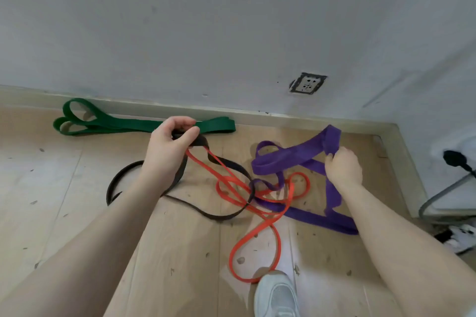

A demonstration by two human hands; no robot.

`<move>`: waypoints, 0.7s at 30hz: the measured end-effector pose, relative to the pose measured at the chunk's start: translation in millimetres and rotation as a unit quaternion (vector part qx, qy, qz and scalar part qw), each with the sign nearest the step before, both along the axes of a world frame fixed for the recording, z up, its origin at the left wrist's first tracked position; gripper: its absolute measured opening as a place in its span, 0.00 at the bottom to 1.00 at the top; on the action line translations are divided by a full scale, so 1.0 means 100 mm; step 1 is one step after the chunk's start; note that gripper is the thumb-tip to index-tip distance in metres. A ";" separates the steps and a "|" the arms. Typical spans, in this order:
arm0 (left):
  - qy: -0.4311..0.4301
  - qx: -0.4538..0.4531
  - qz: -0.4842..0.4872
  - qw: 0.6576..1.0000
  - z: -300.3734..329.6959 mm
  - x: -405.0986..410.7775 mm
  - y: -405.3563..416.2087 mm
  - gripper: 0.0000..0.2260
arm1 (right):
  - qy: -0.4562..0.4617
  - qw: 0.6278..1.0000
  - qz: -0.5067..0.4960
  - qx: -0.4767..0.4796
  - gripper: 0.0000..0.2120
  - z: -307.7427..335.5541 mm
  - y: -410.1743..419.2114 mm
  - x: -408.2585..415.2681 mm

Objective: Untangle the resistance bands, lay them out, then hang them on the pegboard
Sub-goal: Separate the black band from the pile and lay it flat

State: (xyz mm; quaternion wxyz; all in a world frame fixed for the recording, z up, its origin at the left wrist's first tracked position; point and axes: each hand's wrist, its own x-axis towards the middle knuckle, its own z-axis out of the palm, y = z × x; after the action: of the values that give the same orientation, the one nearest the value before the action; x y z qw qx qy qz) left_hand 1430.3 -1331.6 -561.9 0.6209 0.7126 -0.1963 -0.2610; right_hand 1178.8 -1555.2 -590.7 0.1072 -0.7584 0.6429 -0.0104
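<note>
**Three bands still knotted, one already laid out**

Head view: The left hand (pixel 168 148) is raised above the wooden floor (pixel 64 213), its grip clenched round a loop of the black band (pixel 219 215) together with a strand of the red band (pixel 253 235). The right hand (pixel 343 166) holds its grip closed on a fold of the purple band (pixel 304 153), lifted off the floor. Between the two hands the three bands cross in a knot low near the floor, red threaded through both black and purple.

To do this step well, the person should probably keep the hands apart only gently: hard pulling would tighten the crossing. Better to let the purple go slack, find which loop the red passes through, and feed that loop back out before drawing any band free. The red's lower loop lies close to the white shoe (pixel 277 296), so a foot on it could snag the pull.

The bands are flat, closed loops: purple the widest, black narrower, red the thinnest. They look limp and stretchy. The green band (pixel 144 125) lies folded flat along the skirting, apart from the tangle. No pegboard is in view.
</note>
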 end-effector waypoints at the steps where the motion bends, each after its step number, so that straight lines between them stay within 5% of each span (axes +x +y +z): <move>1: -0.007 -0.016 -0.007 1.000 0.07 -0.01 -0.03 0.05 | 0.073 0.996 -0.026 0.033 0.14 -0.06 0.00 -0.04; 4: -0.017 -0.047 -0.017 0.999 0.23 -0.06 -0.10 0.05 | 0.194 0.974 -0.037 0.115 0.19 -0.03 0.10 0.06; 8: 0.009 -0.076 -0.021 0.997 0.37 -0.12 -0.16 0.05 | -0.037 0.964 0.228 0.128 0.22 -0.06 0.36 0.60; 10: 0.024 -0.083 -0.027 0.996 0.39 -0.11 -0.15 0.06 | -0.135 0.926 0.272 0.226 0.33 -0.11 0.53 0.91; 12: 0.014 -0.084 -0.036 0.996 0.38 -0.09 -0.09 0.08 | -0.140 0.909 0.281 0.275 0.38 -0.20 0.63 1.14; 14: -0.012 -0.079 -0.035 0.996 0.37 -0.07 0.00 0.08 | -0.119 0.908 0.299 0.268 0.32 -0.33 0.68 1.27; 17: -0.057 -0.047 -0.005 0.997 0.29 0.02 0.19 0.06 | -0.120 0.911 0.313 0.239 0.10 -0.36 0.77 1.35; 21: -0.201 0.184 -0.008 0.962 -0.01 0.30 0.47 0.07 | -0.222 0.888 0.261 0.306 0.04 -0.03 0.87 1.36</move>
State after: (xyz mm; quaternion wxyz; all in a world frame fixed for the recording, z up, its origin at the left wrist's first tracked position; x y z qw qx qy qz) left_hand 1460.3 -1284.4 -563.2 0.4250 0.8508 -0.2712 -0.1485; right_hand 1315.3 -1468.6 -593.5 0.4729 -0.8061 0.3525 0.0475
